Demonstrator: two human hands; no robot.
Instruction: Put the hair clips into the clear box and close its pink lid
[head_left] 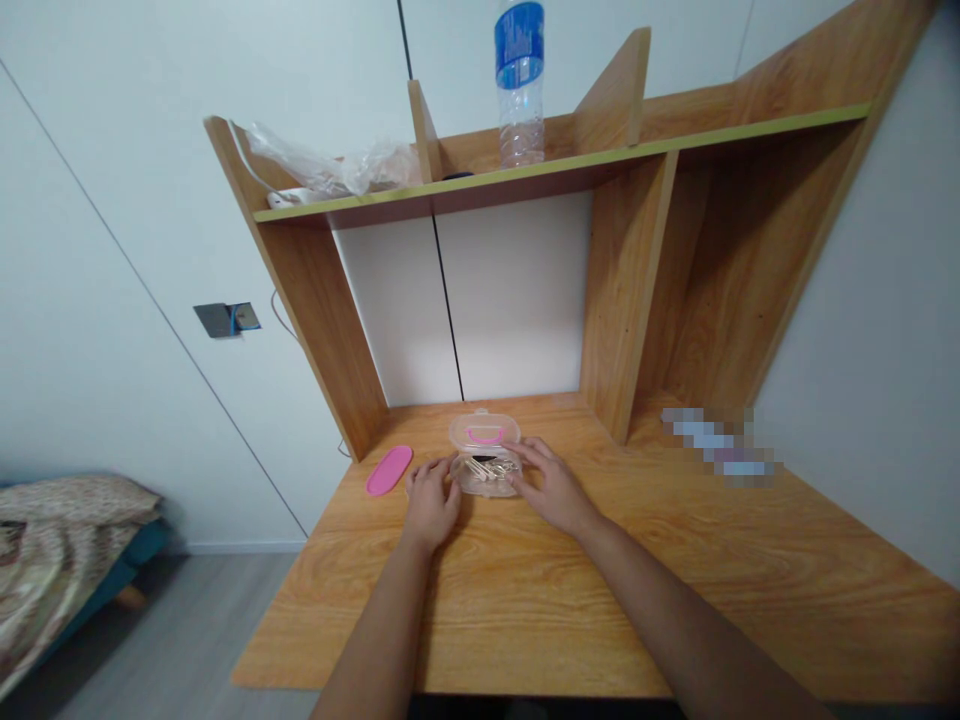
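A small clear plastic box [487, 488] stands on the desk with its lid [466, 432] raised at the back; the lid has a pink handle [486, 437]. Inside the box lie several thin pale pieces [491, 468], too small to name, and something dark. My left hand [433, 505] rests at the box's left side, palm down, its fingers a little bent and slightly apart. From the right, my right hand [553, 490] reaches to the box with fingers spread, fingertips by the lid and thumb near the rim. A flat pink oval piece [389, 471] lies left of my left hand.
The wooden desk [525, 610] carries a shelf unit [622, 300] at the back. On its upper shelf stand a plastic bottle [520, 100] and a crumpled clear bag [352, 170]. A blurred-out item [716, 445] lies at the right. A bed [67, 560] is at the far left.
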